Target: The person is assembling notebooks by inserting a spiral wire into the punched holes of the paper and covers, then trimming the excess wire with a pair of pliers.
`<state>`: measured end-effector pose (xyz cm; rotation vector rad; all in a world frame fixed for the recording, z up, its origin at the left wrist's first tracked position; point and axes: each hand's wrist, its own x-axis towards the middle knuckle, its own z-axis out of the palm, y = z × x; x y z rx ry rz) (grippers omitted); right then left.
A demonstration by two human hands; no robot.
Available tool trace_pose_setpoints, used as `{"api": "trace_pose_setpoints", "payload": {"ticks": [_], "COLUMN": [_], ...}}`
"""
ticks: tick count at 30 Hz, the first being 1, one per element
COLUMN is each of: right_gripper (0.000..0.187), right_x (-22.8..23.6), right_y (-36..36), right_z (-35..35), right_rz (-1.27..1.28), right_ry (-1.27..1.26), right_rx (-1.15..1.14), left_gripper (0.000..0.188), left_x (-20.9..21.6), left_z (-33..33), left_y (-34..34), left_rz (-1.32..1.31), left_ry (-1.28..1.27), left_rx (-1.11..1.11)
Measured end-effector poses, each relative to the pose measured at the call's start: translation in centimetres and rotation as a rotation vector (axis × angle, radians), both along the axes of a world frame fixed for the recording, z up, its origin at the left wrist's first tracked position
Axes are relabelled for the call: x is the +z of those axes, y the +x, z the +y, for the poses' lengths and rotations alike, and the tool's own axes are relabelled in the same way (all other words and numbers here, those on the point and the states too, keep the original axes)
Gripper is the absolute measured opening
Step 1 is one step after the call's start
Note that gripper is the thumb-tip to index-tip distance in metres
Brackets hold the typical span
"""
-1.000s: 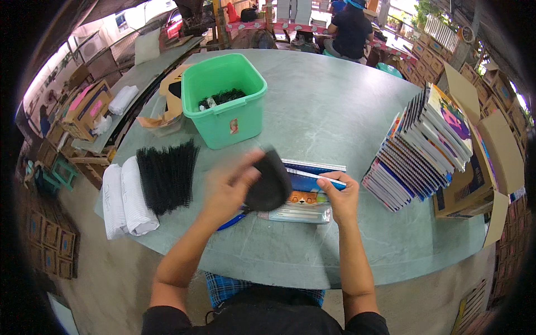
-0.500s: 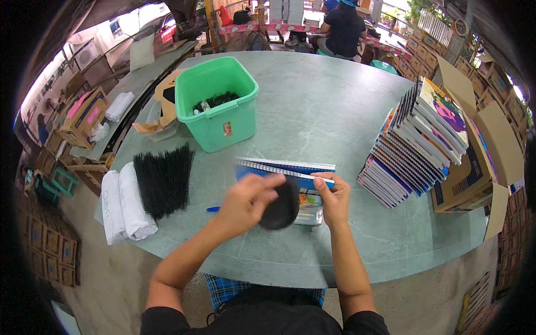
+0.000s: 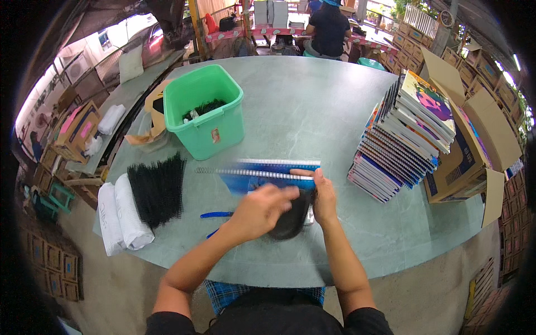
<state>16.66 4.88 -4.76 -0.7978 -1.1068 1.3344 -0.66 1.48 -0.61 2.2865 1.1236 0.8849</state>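
Observation:
My right hand (image 3: pixel 325 198) grips the right end of a blue notebook (image 3: pixel 234 183), thumb on its upper edge. Along the notebook's edge runs a spiral coil (image 3: pixel 204 171), whose loose end sticks out past the left side. Nearer me, my left hand (image 3: pixel 262 209) is blurred, its fingers pointing right in front of the notebook; whether it touches anything is unclear. A dark rounded pad-like thing (image 3: pixel 286 226) lies between my hands and partly hides what is under it. Left of it, a tool with blue handles (image 3: pixel 216 214) lies on the table.
A green bin (image 3: pixel 206 134) holding black coils stands at the back left. Black coils (image 3: pixel 156 190) lie beside white wrapped rolls (image 3: pixel 125 218). To the right are a tall notebook stack (image 3: pixel 402 137) and an open cardboard box (image 3: pixel 458 173). A person (image 3: pixel 328 30) sits beyond the table.
The coil's loose end now shows left of the notebook. The notebook tilts differently, and the dark pad-like thing sits slightly nearer me. More of the blue-handled tool is visible.

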Motion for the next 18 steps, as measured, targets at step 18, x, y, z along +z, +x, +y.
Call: {"api": "trace_pose_setpoints", "payload": {"ticks": [18], "right_gripper": [0.023], "right_x": [-0.6], "right_y": [1.0], "right_z": [-0.4], "right_rz": [-0.172], "right_ry": [0.154], "right_rx": [0.103], "left_gripper": [0.027], "left_x": [-5.6], "left_z": [-3.1], "left_y": [0.1], "left_rz": [0.117], "left_ry": [0.236], "left_rx": [0.098]}}
